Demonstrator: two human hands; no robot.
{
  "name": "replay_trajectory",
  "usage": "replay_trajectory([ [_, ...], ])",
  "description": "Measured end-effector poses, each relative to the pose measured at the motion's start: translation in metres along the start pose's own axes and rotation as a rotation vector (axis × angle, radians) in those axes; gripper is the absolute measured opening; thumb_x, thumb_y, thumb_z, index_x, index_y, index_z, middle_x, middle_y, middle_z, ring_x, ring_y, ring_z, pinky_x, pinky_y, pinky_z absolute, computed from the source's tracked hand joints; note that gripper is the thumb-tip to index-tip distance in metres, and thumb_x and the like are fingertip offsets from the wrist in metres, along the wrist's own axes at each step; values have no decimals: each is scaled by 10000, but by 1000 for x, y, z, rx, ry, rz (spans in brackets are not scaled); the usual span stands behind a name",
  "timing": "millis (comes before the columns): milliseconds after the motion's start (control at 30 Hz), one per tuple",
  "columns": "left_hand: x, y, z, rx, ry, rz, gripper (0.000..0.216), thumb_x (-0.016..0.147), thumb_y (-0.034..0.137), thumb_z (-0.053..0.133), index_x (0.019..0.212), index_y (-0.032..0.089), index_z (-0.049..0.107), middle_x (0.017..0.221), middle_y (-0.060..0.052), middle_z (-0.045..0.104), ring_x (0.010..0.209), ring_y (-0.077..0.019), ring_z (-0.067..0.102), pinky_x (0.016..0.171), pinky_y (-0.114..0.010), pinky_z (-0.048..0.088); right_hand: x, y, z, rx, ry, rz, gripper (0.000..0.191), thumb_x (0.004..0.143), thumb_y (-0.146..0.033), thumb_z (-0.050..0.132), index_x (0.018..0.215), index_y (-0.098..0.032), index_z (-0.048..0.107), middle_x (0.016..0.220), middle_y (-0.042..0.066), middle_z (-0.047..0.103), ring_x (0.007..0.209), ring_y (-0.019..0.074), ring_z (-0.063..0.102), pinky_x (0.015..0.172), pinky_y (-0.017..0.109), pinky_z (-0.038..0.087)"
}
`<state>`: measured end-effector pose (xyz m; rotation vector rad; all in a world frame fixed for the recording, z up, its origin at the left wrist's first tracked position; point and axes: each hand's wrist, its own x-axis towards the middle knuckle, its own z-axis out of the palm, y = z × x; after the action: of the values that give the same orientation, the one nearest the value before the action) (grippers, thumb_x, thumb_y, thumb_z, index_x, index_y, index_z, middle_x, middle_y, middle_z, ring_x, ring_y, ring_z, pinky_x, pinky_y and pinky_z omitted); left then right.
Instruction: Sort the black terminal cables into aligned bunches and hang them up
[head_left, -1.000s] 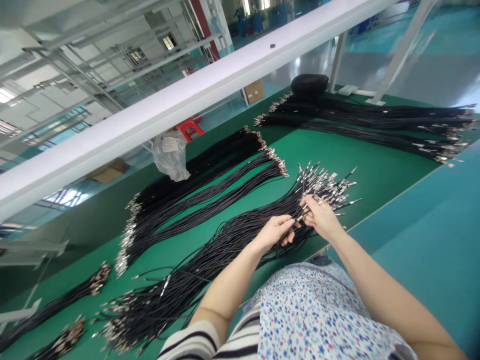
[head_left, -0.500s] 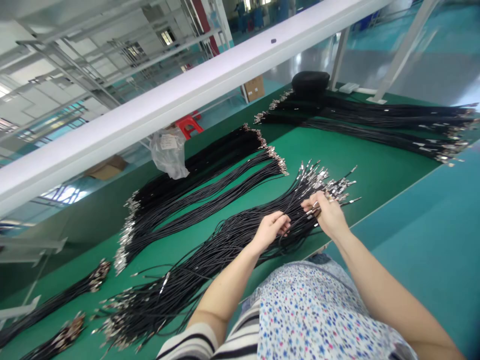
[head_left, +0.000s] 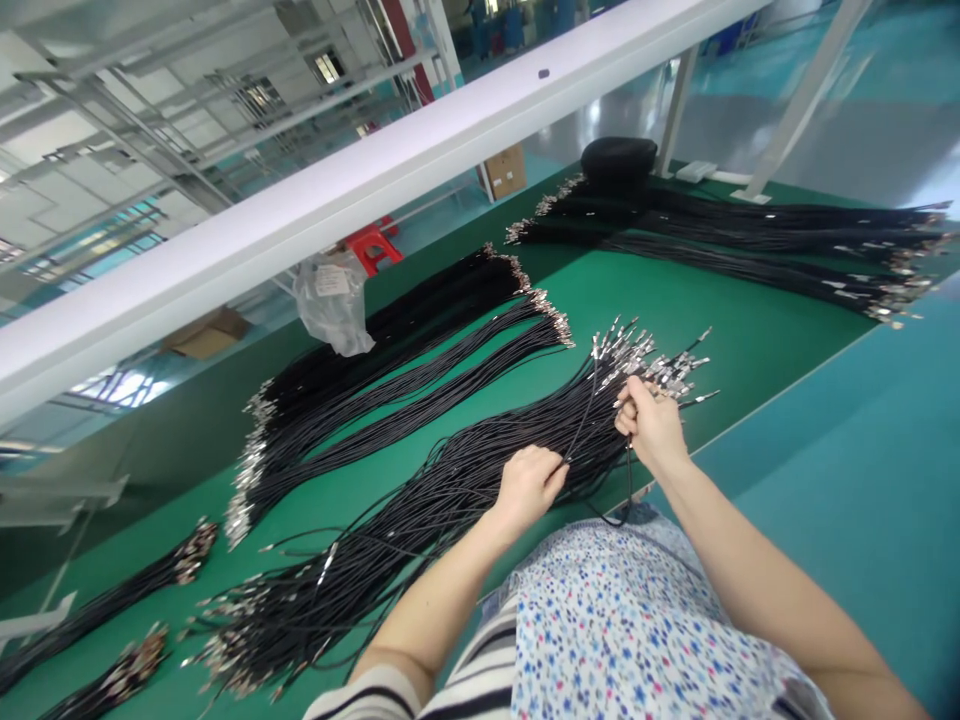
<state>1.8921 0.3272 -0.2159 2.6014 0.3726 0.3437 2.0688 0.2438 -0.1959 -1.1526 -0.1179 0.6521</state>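
A large loose pile of thin black cables (head_left: 420,500) with silvery metal ends lies across the green table in front of me. My left hand (head_left: 531,484) is closed over the middle of the pile, and a single cable runs up from its fingertips toward the metal ends. Near the right end of the pile, my right hand (head_left: 651,424) is pinched shut on a black cable, part of which hangs below the fingers in a loop (head_left: 627,490). Just beyond that hand fan out the metal cable ends (head_left: 630,350). The right fingertips partly hide what they grip.
Sorted cable bundles (head_left: 405,390) lie behind the pile, with a clear plastic bag (head_left: 331,300) on them. More bundles (head_left: 757,245) are at the back right, others (head_left: 135,665) at the lower left. A white beam (head_left: 390,170) crosses above the table.
My right hand has moved slightly, and a cable loop now hangs below it. The left hand has turned knuckles up and shifted a little down and left, with a cable drawn out from its fingers.
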Motion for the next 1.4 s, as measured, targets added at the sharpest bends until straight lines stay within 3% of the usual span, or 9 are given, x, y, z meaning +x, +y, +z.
replay_trajectory([
  [200, -29, -7, 8, 81, -243, 156, 294, 870, 314, 328, 781, 160, 561, 723, -77, 572, 718, -156, 484, 683, -286, 312, 0, 4, -1, 9, -72, 153, 286, 752, -405, 560, 873, -149, 527, 873, 77, 600, 627, 147, 609, 573, 322, 526],
  [367, -32, -7, 14, 31, -358, 72, 341, 880, 363, 302, 769, 160, 551, 677, -61, 559, 654, -140, 484, 637, -263, 334, -10, 1, 0, 3, -262, 17, 298, 782, -369, 542, 993, -158, 532, 576, -43, 451, 492, 70, 472, 637, 307, 512],
  [500, -15, -1, -10, -326, -245, 66, 372, 732, 484, 538, 932, 171, 568, 907, -75, 572, 867, -173, 509, 778, -279, 379, -27, -24, 10, -314, -598, -140, 240, 831, -375, 468, 777, -160, 558, 582, -12, 455, 589, 98, 484, 736, 335, 479],
  [633, 23, 17, -39, -606, -24, 0, 668, 529, 477, 711, 1087, 165, 517, 1103, -106, 498, 1076, -254, 430, 932, -369, 325, -37, -62, 42, -631, -1008, -477, 148, 776, -307, 552, 806, -176, 614, 968, 51, 561, 1039, 190, 458, 958, 396, 333],
  [733, 47, 34, -45, -851, -127, -145, 489, 560, 484, 686, 887, 137, 579, 863, -85, 549, 965, -248, 499, 837, -356, 396, -29, -77, 68, -649, -1131, -534, 125, 725, -281, 604, 793, -183, 641, 989, 19, 568, 1101, 196, 432, 969, 378, 323],
  [833, 58, 44, -39, -1259, -361, -316, 439, 650, 580, 563, 665, 147, 497, 567, -20, 443, 610, -160, 524, 579, -309, 445, -10, -77, 75, -639, -1242, -298, 151, 710, -303, 601, 767, -174, 655, 822, 0, 608, 882, 140, 554, 807, 289, 458],
  [967, 62, 22, -20, -1707, -523, -526, 379, 732, 479, 548, 637, 165, 360, 464, 74, 183, 337, -25, 184, 324, -149, 197, 27, -47, 35, -570, -996, -43, 238, 619, -311, 670, 805, -165, 652, 741, 7, 630, 680, 110, 579, 616, 227, 494],
  [1167, 76, -35, 22, -1847, 119, -843, 316, 810, 370, 486, 650, 165, 307, 480, 80, 68, 352, -24, 72, 331, -152, 48, 55, 43, -95, -871, 59, 314, 316, 723, -390, 563, 580, -110, 533, 454, 57, 533, 341, 90, 440, 318, 202, 326],
  [1400, 98, -11, 55, -1498, 2, -781, 378, 724, 501, 539, 672, 161, 381, 424, 101, 151, 313, -11, 130, 323, -153, 67, 61, 73, -116, -1145, 81, 374, 274, 721, -339, 517, 556, -120, 542, 449, 44, 552, 335, 77, 454, 385, 192, 365],
])
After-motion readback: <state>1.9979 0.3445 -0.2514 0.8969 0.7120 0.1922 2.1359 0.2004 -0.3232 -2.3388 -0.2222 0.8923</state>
